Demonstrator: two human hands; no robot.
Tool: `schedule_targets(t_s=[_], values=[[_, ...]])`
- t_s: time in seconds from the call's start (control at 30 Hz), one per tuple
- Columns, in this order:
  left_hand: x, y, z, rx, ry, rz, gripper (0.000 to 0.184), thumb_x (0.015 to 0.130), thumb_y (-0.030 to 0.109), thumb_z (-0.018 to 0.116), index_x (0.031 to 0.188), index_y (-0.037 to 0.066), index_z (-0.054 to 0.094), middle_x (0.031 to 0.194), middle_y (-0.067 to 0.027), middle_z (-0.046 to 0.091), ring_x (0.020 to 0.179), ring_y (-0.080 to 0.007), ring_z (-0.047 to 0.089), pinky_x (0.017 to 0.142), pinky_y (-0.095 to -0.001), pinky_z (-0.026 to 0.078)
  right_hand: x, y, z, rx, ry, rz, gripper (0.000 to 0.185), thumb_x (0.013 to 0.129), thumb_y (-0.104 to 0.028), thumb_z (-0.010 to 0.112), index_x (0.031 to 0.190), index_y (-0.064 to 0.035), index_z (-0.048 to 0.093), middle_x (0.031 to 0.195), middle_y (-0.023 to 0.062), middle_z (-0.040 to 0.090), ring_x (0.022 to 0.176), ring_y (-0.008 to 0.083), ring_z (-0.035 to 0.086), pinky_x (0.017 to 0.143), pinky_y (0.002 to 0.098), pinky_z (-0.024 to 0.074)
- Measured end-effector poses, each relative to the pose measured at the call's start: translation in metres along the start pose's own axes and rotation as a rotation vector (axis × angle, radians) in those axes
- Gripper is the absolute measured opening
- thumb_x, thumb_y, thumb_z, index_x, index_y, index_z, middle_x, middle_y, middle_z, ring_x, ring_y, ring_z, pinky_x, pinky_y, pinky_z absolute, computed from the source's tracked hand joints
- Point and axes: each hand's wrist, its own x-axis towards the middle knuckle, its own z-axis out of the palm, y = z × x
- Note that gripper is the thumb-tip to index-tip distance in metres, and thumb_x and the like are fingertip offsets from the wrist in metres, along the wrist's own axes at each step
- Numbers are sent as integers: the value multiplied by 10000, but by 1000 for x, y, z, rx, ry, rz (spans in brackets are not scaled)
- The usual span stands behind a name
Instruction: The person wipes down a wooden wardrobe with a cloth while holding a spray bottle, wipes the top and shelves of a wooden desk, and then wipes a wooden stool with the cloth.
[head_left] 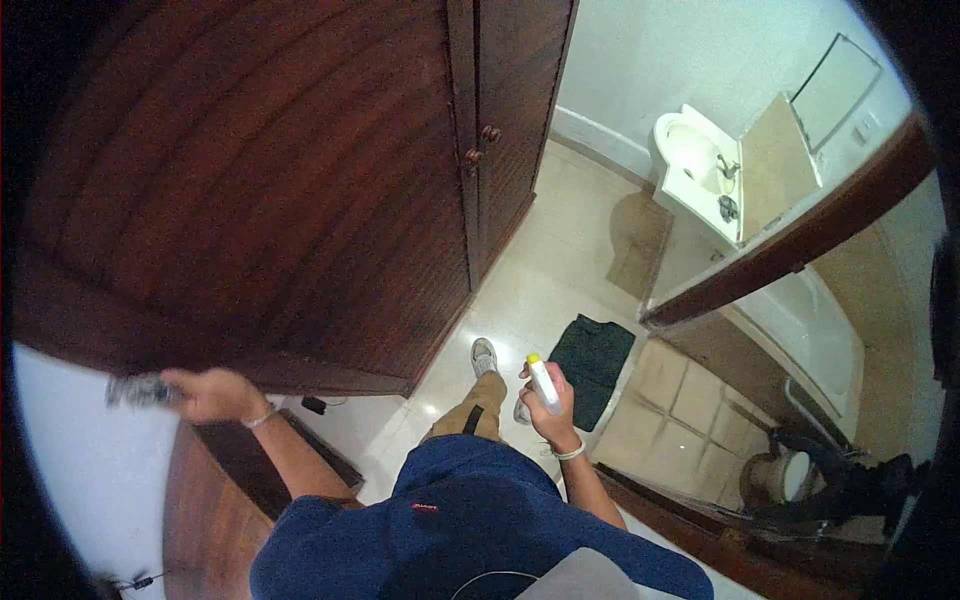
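Note:
My left hand (218,395) is stretched out to the left, closed on a mottled grey-and-black thing (143,391) that is too blurred to name. It is beside the lower edge of a dark wooden wardrobe (300,200), above a brown wooden piece of furniture (215,510). In front of my body, my right hand (556,418) is wrapped round a small white bottle (544,385) with a yellow top, held tilted. Below this hand, a dark mat (592,362) lies on the floor.
A doorway frame (800,240) rises on the right. Past it are a tiled floor (690,400), a bathtub (800,320) and a toilet (795,476). A white washbasin (695,155) hangs at the far wall. A small black object (314,405) lies on the floor by the wardrobe.

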Motion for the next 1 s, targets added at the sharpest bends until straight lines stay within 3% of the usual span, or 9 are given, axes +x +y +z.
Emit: schedule_targets(t_s=[0.07, 0.13, 0.3, 0.4, 0.5, 0.6, 0.77, 0.83, 1.0], values=[[-20, -17, 22, -58, 192, 353, 538, 1085, 248, 499, 1458, -131, 412, 1456, -307, 515, 1342, -374, 528, 1117, -468, 461, 33, -22, -17, 38, 1, 60, 328, 806, -28, 655, 1133, -31, 628, 882, 53, 686, 725, 110, 631, 697, 285, 520], [-76, -25, 57, -155, 14, 517, 605, 1082, 333, 477, 1477, -118, 394, 1469, -304, 503, 1371, -390, 500, 1138, -518, 435, 70, -37, -27, 31, 7, 122, 323, 811, -29, 658, 1133, -30, 628, 906, 50, 691, 738, 110, 635, 702, 284, 522], [-240, 83, 176, -172, -958, 586, 578, 829, 159, 478, 1375, 160, 667, 1602, -168, 432, 1559, -360, 234, 1257, -565, -74, 171, -52, -56, -166, -178, 161, 399, 822, -26, 660, 1214, -6, 592, 1098, 67, 695, 876, 140, 637, 809, 298, 527], [-345, 78, 241, -174, -1277, 585, 650, 852, 171, 543, 1500, 140, 532, 1671, -184, 290, 1541, -390, 257, 1233, -649, 42, 221, -36, -59, -5, -71, 129, 328, 818, -32, 662, 1145, -29, 639, 943, 65, 681, 743, 145, 644, 731, 291, 523], [-398, 84, 261, -23, -1399, 531, 619, 939, 253, 566, 1531, 102, 468, 1649, -211, 308, 1514, -414, 285, 1207, -641, 174, 249, -31, -72, -75, -71, 134, 344, 841, -29, 644, 1184, -20, 622, 1032, 65, 679, 847, 125, 645, 791, 283, 524], [-420, 81, 247, -65, -1345, 410, 599, 986, 313, 546, 1532, 82, 458, 1637, -210, 320, 1479, -415, 327, 1194, -628, 210, 260, -15, -86, -38, -80, 224, 378, 846, 1, 635, 1222, -17, 600, 1114, 62, 676, 899, 112, 622, 812, 269, 515], [-437, 70, 258, -11, -1012, 284, 481, 916, 243, 779, 1317, 78, 572, 1124, -125, 535, 1034, -310, 505, 926, -501, 425, 299, 25, -109, 139, -162, 372, 394, 849, 19, 622, 1242, -7, 594, 1147, 65, 678, 914, 108, 619, 835, 261, 517], [-444, 74, 264, 19, -938, 135, 461, 894, 222, 803, 1257, 67, 565, 1089, -124, 527, 994, -304, 524, 862, -469, 453, 321, 39, -120, 233, -229, 456, 402, 848, 21, 619, 1249, -1, 594, 1144, 64, 678, 904, 112, 626, 846, 265, 521], [-456, 103, 274, 171, -809, -148, 470, 863, 229, 842, 1155, 8, 546, 974, -130, 495, 811, -255, 545, 729, -383, 486, 403, 83, -156, 104, -588, 249, 363, 845, -13, 651, 1207, -23, 635, 1059, 58, 671, 920, 125, 643, 822, 280, 516]])
